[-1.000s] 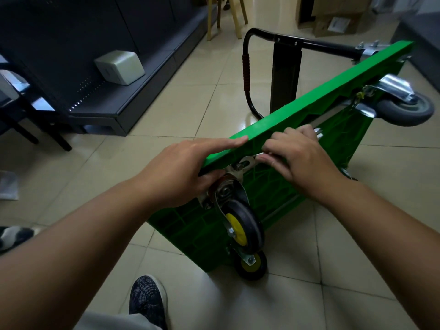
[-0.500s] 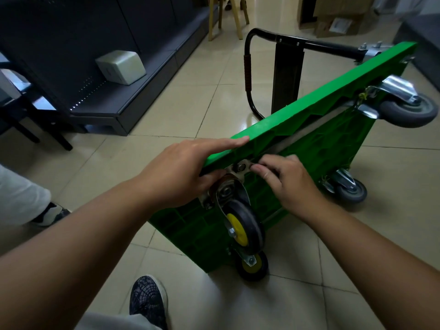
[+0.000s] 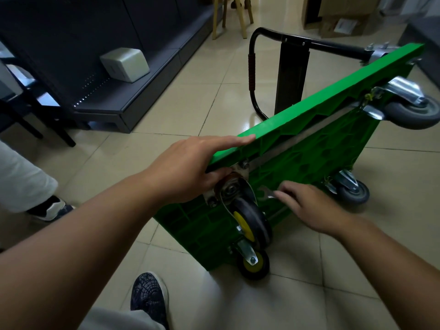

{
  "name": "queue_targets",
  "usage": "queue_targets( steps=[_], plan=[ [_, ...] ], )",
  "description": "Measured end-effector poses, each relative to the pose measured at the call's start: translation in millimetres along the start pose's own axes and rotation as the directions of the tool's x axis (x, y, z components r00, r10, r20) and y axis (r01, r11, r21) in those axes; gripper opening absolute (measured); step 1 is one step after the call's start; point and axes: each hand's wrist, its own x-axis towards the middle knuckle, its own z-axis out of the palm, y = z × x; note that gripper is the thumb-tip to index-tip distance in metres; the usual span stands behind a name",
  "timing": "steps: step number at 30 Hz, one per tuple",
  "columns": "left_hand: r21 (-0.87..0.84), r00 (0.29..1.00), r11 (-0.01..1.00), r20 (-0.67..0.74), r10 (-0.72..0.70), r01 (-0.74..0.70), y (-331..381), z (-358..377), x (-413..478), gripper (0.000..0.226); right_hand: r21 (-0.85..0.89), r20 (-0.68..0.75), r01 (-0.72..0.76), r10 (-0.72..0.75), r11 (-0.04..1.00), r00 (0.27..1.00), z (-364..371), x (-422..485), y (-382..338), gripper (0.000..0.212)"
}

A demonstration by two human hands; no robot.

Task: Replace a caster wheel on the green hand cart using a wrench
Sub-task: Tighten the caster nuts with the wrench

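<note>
The green hand cart (image 3: 316, 148) stands tipped on its long edge with its ribbed underside facing me. My left hand (image 3: 190, 167) grips the cart's upper corner, fingers flat along the top edge and thumb underneath by the caster plate. A black caster wheel with a yellow hub (image 3: 250, 222) is mounted at that corner, and a smaller yellow-hubbed wheel (image 3: 253, 264) sits below it on the floor. My right hand (image 3: 307, 206) holds a small silver wrench (image 3: 266, 193), its open jaw pointing at the caster's plate. Two grey casters, one upper (image 3: 414, 110) and one lower (image 3: 352, 190), sit at the far end.
The cart's black folded handle (image 3: 252, 67) lies on the tiled floor behind it. A dark low shelf (image 3: 133, 101) with a white box (image 3: 125, 64) runs along the left. Another person's leg and shoe (image 3: 51, 209) stand at left. My own shoe (image 3: 148, 297) is below.
My right hand has come down from the cart's top edge to the underside beside the caster, and the wrench now shows in its fingers. Another person's leg came into view at left.
</note>
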Motion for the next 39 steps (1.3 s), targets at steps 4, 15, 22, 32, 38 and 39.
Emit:
queue_targets(
  steps=[4, 15, 22, 32, 38, 39],
  plan=[
    [0.003, 1.0, 1.0, 0.005, 0.006, -0.006, -1, 1, 1, 0.072, -0.226, -0.141, 0.041, -0.074, 0.973, 0.987, -52, -1, -6, 0.026],
    [0.002, 1.0, 1.0, 0.004, 0.004, -0.004, -1, 0, 0, 0.072, -0.639, -0.276, 0.333, -0.611, 0.694, 0.742, -74, 16, -87, 0.031],
    [0.01, 1.0, 1.0, 0.0, 0.004, -0.004, 1, 1, 0, 0.073, -0.787, -0.253, 0.397, -0.834, 0.472, 0.49, -86, 25, -78, 0.032],
    [0.012, 1.0, 1.0, -0.013, -0.003, 0.003, 1, 2, -1, 0.073, -0.735, -0.375, 0.417, -0.832, 0.535, 0.408, -69, 39, -57, 0.038],
    [0.019, 1.0, 1.0, 0.014, -0.007, 0.007, -1, 1, 0, 0.074, -0.208, -0.588, 0.381, -0.426, 0.901, 0.688, -28, 35, -41, 0.033],
    [0.021, 1.0, 1.0, 0.019, -0.009, 0.009, -2, 0, 0, 0.074, -0.073, -0.605, 0.346, -0.318, 0.935, 0.73, -19, 33, -40, 0.03]
  ],
)
